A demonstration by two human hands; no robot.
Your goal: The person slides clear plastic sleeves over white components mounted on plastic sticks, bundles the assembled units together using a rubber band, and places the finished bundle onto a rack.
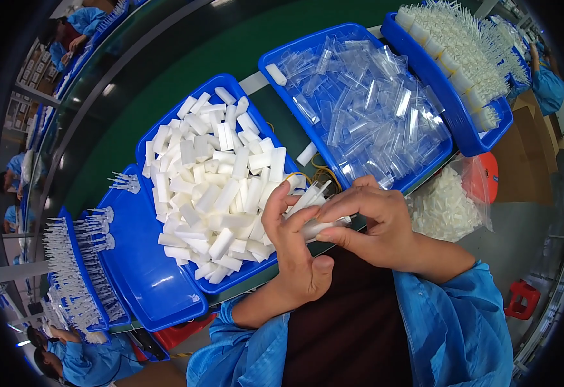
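Note:
Both my hands meet in front of my body, near the table's edge, over a small white plastic piece with thin prongs (309, 196). My left hand (298, 255) curls its fingers around the piece from the left, thumb pointing up. From the right, my right hand (375, 222) pinches a whitish end (320, 228) between thumb and fingers. My fingers cover much of the piece, so its full shape is hidden. Just left of my hands, a blue tray (225, 82) is heaped with white foam blocks (214, 174). Beyond them, another blue tray (353, 29) holds clear plastic sleeves (366, 103).
A blue tray (166, 300) at left stands beside racks of white prong-like parts (76, 277). More such parts (456, 51) fill a blue bin (488, 138) at far right. Below it sit a clear bag of white pieces (446, 209) and a red stool (522, 299). Co-workers sit around.

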